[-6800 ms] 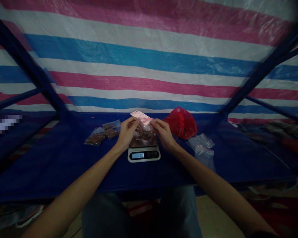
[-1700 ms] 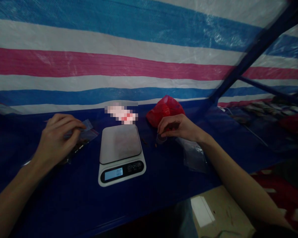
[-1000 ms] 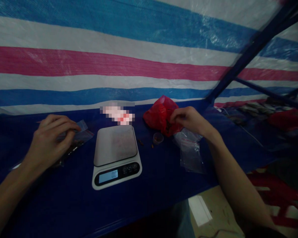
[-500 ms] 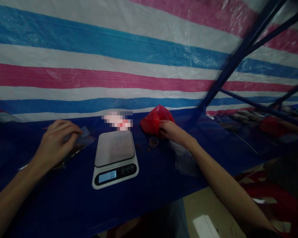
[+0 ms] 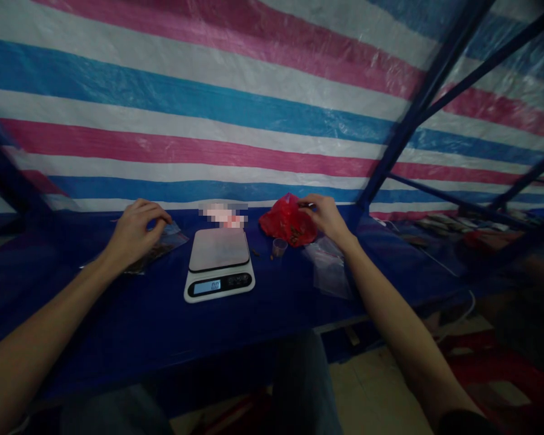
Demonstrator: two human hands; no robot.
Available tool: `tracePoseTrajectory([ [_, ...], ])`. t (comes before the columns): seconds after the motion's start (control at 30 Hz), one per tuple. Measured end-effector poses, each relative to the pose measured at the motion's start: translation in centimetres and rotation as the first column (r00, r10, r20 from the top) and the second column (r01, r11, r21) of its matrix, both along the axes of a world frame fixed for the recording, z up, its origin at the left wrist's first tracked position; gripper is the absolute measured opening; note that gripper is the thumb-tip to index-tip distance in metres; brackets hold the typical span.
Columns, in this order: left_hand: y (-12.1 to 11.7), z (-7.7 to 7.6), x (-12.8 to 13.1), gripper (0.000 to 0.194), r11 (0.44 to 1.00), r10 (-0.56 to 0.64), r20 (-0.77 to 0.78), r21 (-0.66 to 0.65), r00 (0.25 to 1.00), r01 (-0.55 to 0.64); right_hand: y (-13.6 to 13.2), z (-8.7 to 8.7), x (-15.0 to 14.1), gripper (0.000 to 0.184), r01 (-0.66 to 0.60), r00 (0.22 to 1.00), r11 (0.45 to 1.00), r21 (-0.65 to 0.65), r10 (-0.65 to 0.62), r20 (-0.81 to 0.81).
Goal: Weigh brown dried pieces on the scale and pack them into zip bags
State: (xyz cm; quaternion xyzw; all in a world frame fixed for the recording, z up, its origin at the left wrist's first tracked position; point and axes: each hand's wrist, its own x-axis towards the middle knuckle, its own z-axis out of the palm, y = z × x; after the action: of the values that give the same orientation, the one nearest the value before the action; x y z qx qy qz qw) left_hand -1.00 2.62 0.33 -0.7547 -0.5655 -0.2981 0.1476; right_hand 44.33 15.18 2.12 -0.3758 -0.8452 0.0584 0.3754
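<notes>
Red Bag: Handling and Count

Head view: we locate one red bag (image 5: 275,222) right of one scale (image 5: 220,249), one cup (image 5: 279,246) just nearer. We judge it light, soft, tearable; grasp the rim. Our right hand (image 5: 327,219) bends at its opening; our left hand (image 5: 138,228) curls over filled pouches (image 5: 158,254), uncountable. Neither pinch is confirmable.

Both forearms bare, reaching forward, hands well apart. Left forearm (image 5: 58,314) enters at lower left and runs up and inward; left hand (image 5: 136,232) back upward, fingers bent and bunched, thumb below them, its tip close to the index tip; contact between the two not resolvable. Right forearm (image 5: 390,308) slants up and to the left from lower right; right hand (image 5: 327,219) knuckles up, fingers bent and pointing left, fingertip contact unclear
</notes>
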Motion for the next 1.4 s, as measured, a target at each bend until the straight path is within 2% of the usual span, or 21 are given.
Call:
tracePoseTrajectory([
  [0.1,0.1,0.0,-0.1,0.029,1.0,0.018,-0.007,-0.004,1.0,-0.018,-0.7,0.8,-0.3,0.018,-0.095,0.979,0.992,-0.078,0.079,-0.19],
  [0.17,0.2,-0.1,-0.3,0.028,1.0,0.027,-0.007,-0.012,1.0,-0.027,-1.3,1.1,-0.8,0.018,-0.206,0.955,0.97,-0.131,0.17,-0.244],
  [0.33,0.6,-0.5,-1.0,0.026,0.999,0.038,-0.023,-0.023,0.999,-0.039,-2.8,1.0,-2.2,0.02,-0.391,0.914,0.874,-0.289,0.333,-0.231],
  [0.47,0.9,-0.8,-1.5,0.026,0.999,0.052,0.001,0.007,0.999,-0.052,-3.1,0.2,-3.0,0.025,-0.463,0.886,0.779,-0.423,0.425,-0.186],
  [0.57,1.0,-0.9,-1.6,0.027,0.999,0.052,0.015,0.007,0.999,-0.052,-2.9,-0.3,-3.2,0.026,-0.477,0.87,0.741,-0.472,0.474,-0.135],
  [0.8,0.4,-0.4,-1.1,0.024,1.0,0.026,0.019,0.0,0.999,-0.026,-2.5,-0.8,-2.9,0.029,-0.49,0.853,0.703,-0.515,0.509,-0.117],
  [1.07,-0.7,0.5,0.2,0.015,1.0,-0.015,0.123,0.022,0.992,0.012,-2.7,-0.6,-2.8,0.032,-0.49,0.851,0.675,-0.552,0.509,-0.132],
  [1.4,-0.6,0.4,0.3,0.014,1.0,-0.017,0.124,0.012,0.992,0.015,-2.4,-1.0,-2.6,0.031,-0.494,0.853,0.696,-0.521,0.505,-0.133],
])
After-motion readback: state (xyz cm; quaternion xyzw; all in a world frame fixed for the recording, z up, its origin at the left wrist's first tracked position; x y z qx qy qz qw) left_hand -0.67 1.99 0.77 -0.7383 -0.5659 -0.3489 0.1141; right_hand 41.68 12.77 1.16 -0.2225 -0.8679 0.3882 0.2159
